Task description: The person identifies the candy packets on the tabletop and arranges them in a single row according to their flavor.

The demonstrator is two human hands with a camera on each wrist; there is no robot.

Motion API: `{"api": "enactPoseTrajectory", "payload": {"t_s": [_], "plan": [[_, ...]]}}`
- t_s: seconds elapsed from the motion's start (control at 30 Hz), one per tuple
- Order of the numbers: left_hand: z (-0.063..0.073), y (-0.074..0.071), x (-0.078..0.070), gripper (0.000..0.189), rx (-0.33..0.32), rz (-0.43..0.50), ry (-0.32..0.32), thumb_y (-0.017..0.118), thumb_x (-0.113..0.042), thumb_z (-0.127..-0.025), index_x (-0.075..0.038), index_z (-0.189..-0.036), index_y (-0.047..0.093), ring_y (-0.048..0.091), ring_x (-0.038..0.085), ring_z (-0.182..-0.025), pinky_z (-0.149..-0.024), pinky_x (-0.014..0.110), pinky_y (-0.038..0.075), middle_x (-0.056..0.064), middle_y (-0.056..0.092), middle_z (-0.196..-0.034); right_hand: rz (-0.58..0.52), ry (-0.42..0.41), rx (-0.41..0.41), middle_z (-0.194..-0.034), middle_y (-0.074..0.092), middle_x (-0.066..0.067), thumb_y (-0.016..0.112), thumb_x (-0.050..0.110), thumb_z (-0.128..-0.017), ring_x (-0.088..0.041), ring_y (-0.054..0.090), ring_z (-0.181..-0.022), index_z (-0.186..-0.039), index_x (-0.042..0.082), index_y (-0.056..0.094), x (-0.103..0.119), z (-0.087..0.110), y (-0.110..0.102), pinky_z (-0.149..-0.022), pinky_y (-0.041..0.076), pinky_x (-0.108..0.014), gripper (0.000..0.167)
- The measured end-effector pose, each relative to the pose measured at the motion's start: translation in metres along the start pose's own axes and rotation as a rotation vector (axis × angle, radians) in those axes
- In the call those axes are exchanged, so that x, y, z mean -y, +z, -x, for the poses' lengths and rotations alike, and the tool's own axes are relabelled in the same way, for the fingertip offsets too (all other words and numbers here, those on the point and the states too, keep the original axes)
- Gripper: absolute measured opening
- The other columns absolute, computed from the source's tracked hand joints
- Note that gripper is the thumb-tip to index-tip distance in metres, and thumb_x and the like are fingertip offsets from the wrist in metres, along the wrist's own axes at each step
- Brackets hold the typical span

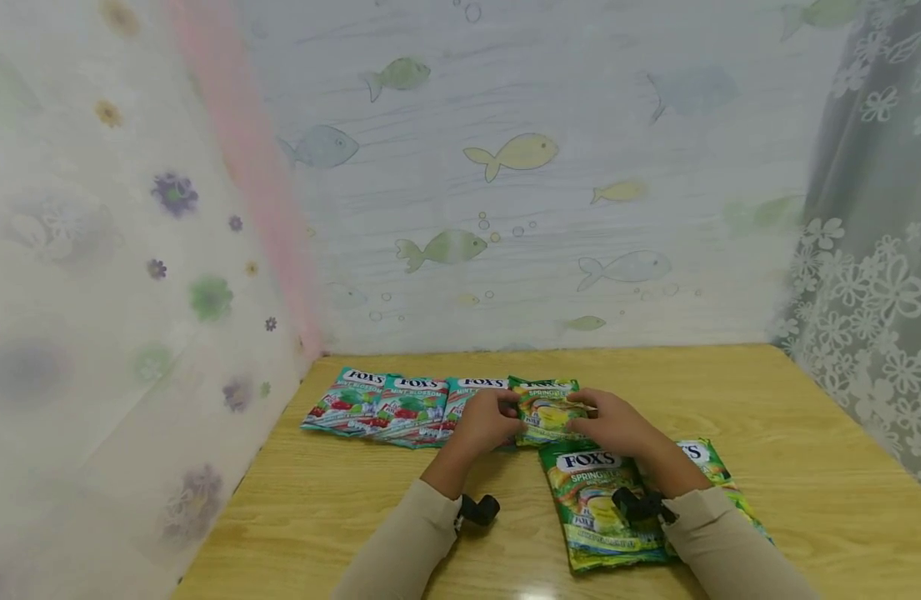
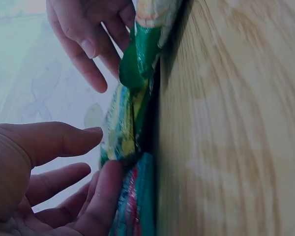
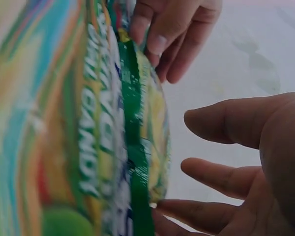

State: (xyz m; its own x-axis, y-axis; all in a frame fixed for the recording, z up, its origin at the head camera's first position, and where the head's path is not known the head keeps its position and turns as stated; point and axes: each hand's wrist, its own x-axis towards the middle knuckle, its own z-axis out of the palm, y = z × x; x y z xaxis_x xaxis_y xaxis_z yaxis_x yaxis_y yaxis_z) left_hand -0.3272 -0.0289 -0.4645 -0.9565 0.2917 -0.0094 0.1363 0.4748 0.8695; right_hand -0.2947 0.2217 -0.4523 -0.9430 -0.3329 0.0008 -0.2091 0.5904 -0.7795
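A green and yellow candy bag (image 1: 548, 415) labelled FOX'S lies flat at the right end of a row, between my two hands. My left hand (image 1: 481, 423) is at its left side, fingers spread, with a fingertip (image 2: 110, 172) against the bag's edge in the left wrist view. On the other side, my right hand (image 1: 618, 427) has its fingers apart, some low by the bag's edge in the right wrist view. Three teal Mint Blossom candy bags, a left one (image 1: 349, 404), a middle one (image 1: 411, 408) and a partly hidden one (image 1: 457, 402), extend leftward, overlapping.
Nearer to me lies another green candy bag (image 1: 580, 529), with a further green bag (image 1: 718, 467) partly covered by my right forearm. All rest on a wooden table (image 1: 317, 508). Behind stands a fish-patterned wall (image 1: 520, 267); flowered sheets hang on both sides.
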Motion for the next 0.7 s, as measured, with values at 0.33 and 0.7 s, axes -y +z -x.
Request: {"api": "enactPoseTrajectory", "payload": {"t_s": [0.33,0.7], "plan": [[0.013,0.003,-0.009,0.043,0.029,-0.126,0.074,0.082,-0.019,-0.090,-0.011,-0.131,0.071,0.063,0.011,-0.085,-0.067,0.031,0.054,0.002,0.071,-0.109,0.110,-0.007,-0.035,-0.155,0.046,-0.027,0.061,0.027,-0.105,-0.054,0.046,-0.139,-0.152,0.002,0.048,-0.003,0.019,-0.010,-0.104,0.050,-0.060,0.054],[0.041,0.011,-0.016,0.049,0.180,-0.125,0.080,0.081,-0.024,-0.092,-0.006,-0.134,0.064,0.066,0.012,-0.081,-0.070,0.032,0.057,0.003,0.066,-0.109,0.221,-0.065,-0.129,-0.136,0.061,-0.023,0.069,0.024,-0.101,-0.043,0.063,-0.118,-0.140,0.001,0.059,-0.006,0.054,-0.022,-0.088,0.058,-0.052,0.046]]}}
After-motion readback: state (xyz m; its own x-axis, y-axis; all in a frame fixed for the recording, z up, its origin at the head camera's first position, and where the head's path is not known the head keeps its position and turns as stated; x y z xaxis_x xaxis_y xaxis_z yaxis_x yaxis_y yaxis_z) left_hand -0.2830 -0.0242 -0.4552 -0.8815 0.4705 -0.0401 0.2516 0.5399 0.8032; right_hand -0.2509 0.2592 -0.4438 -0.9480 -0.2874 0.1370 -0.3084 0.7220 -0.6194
